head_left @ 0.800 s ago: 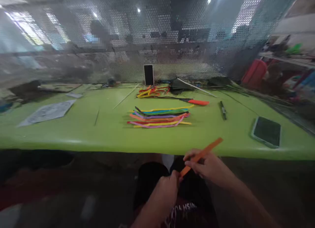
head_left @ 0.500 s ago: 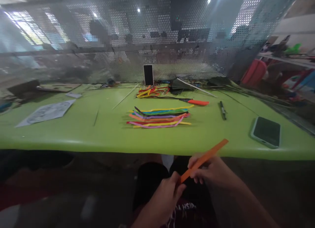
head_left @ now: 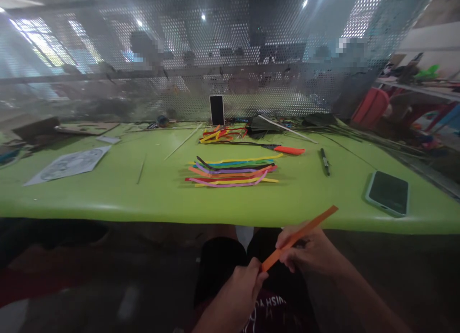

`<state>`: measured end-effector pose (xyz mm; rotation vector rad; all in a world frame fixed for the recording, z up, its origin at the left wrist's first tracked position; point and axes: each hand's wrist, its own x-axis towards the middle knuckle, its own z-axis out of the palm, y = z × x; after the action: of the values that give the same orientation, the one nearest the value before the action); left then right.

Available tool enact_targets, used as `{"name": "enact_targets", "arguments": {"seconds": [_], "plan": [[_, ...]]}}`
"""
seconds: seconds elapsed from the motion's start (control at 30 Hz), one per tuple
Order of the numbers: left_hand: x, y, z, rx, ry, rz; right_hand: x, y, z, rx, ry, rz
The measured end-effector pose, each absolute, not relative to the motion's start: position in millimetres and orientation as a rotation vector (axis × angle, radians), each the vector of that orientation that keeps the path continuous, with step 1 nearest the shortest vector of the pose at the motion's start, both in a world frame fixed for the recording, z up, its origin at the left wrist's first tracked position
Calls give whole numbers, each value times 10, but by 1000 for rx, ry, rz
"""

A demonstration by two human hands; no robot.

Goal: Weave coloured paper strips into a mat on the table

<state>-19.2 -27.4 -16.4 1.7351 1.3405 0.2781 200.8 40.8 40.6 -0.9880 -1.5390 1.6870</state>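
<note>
Orange strip (head_left: 316, 223) between the hands, short of the green surface (head_left: 143, 199), slanting eight o'clock to two! Left hand (head_left: 246, 280) pinches the low end, its tip seemingly hidden; right hand (head_left: 311, 254) grips mid-length, nearer the free end. Coloured strips (head_left: 237, 170) lie at eleven, phone (head_left: 390, 191) at two.

Bare left hand (head_left: 246, 287), right hand (head_left: 309, 251) and forearms (head_left: 362, 290). At the lower middle of the frame, a dark maroon shirt (head_left: 276, 312) carries white letters (head_left: 276, 302), partly unreadable; above it, black bottoms (head_left: 223, 258).
</note>
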Motion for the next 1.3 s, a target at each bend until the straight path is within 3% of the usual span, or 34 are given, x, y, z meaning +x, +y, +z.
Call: {"name": "enact_targets", "arguments": {"seconds": [0.7,1.3], "plan": [[-246,-287,-309,1751,1452,224,1819,459,277,-1079,-1707,1559],[-253,-320,-306,1616,1289,456,1949,457,320,-1093,-1479,1839]]}}
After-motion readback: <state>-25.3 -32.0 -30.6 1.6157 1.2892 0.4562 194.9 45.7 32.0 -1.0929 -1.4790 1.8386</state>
